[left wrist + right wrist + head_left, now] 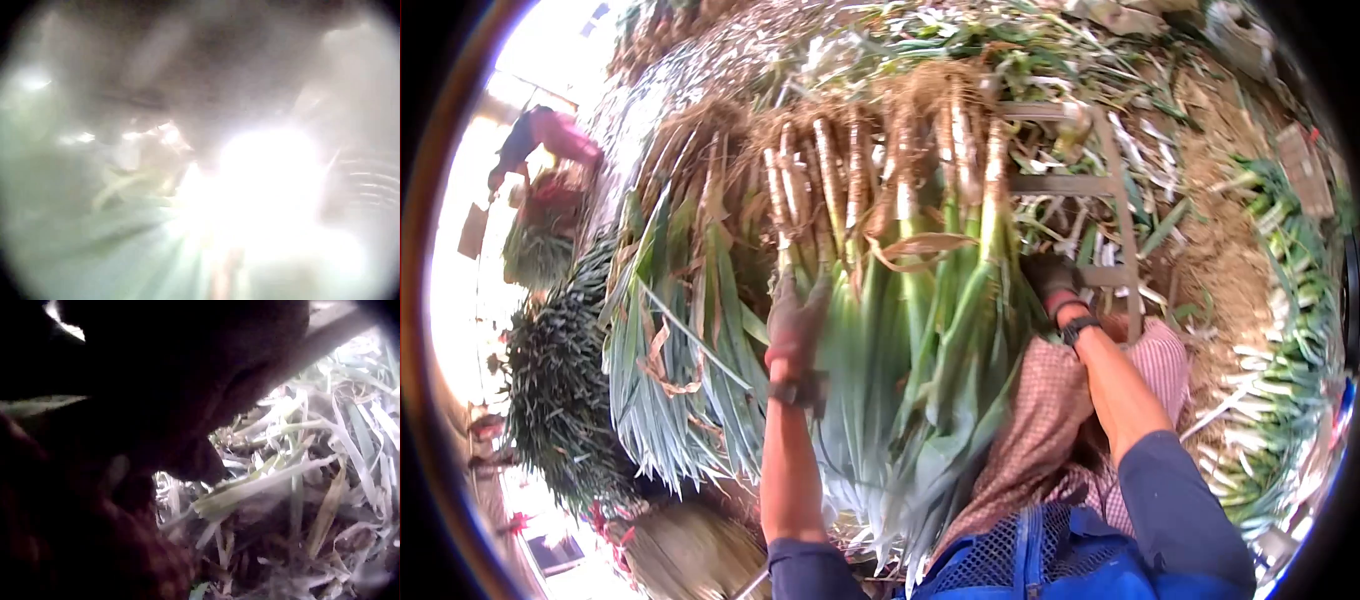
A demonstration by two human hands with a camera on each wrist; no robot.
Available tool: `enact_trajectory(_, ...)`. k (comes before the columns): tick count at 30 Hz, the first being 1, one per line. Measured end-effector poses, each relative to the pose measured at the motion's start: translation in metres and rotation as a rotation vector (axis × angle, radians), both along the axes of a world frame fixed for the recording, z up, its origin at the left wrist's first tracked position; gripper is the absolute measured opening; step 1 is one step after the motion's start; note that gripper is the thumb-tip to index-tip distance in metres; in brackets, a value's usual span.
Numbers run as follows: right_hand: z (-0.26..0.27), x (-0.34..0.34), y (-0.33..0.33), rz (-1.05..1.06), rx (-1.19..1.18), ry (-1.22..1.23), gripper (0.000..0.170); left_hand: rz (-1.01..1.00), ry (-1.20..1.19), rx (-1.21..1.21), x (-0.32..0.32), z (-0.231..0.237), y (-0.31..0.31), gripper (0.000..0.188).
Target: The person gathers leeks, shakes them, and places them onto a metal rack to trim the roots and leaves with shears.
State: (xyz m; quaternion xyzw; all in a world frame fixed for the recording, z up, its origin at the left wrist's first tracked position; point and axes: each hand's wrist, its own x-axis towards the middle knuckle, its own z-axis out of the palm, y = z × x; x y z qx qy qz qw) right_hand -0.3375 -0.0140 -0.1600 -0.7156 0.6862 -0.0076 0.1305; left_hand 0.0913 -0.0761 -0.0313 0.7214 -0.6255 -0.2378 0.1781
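A wide row of leeks [910, 290] lies across the middle of the head view, with brown roots at the top and long green leaves hanging down. My gloved left hand [795, 315] rests at the left side of this row, fingers pointing up toward the pale stalks. At the row's right edge is my gloved right hand [1050, 280], its fingers partly hidden beside the leaves and too dark to make out in the right wrist view. The left wrist view is blurred and glaring, with green leaves [125, 244] low in it.
A wooden frame [1115, 190] stands right of the leeks, over loose trimmings [269, 487]. More leeks [690, 330] lie left of the row, and trimmed leeks [1260, 390] line the far right. Another person [550, 140] bends at the upper left.
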Motion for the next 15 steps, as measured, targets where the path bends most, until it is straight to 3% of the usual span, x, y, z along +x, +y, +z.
enact_trajectory(2, -0.018, -0.017, 0.004, -0.058, -0.006, -0.185, 0.034, -0.128, 0.129, -0.114, -0.031, 0.025, 0.048, 0.080)
enact_trajectory(4, 0.051, -0.014, 0.026, -0.106, 0.137, -0.073, 0.046, -0.236, 0.233, -0.053, -0.069, 0.037, 0.101, 0.078)
enact_trajectory(5, 0.061, -0.025, 0.040, -0.100, 0.025, -0.168, 0.047, -0.317, 0.224, -0.059, -0.093, 0.051, 0.126, 0.077)
enact_trajectory(6, 0.070, -0.035, 0.055, -0.095, -0.086, -0.261, 0.048, -0.388, -0.094, -0.144, -0.105, 0.037, 0.151, 0.078)
enact_trajectory(8, 0.106, -0.057, 0.086, -0.250, -0.126, -0.450, 0.043, -0.377, -0.240, -0.144, -0.113, 0.014, 0.177, 0.078)
enact_trajectory(10, 0.177, -0.090, 0.118, -0.381, -0.035, -0.478, 0.033, -0.363, -0.111, -0.232, -0.111, 0.001, 0.180, 0.075)
enact_trajectory(12, 0.171, -0.148, 0.166, -0.431, -0.168, -0.413, 0.030, -0.334, -0.079, -0.186, -0.112, -0.007, 0.180, 0.076)
enact_trajectory(13, 0.172, -0.171, 0.192, -0.568, -0.234, -0.489, 0.030, -0.371, -0.138, -0.310, -0.114, -0.008, 0.180, 0.064)
enact_trajectory(15, 0.169, -0.211, 0.248, -0.752, -0.324, -0.555, 0.030, -0.389, -0.130, -0.126, -0.109, -0.010, 0.174, 0.075)
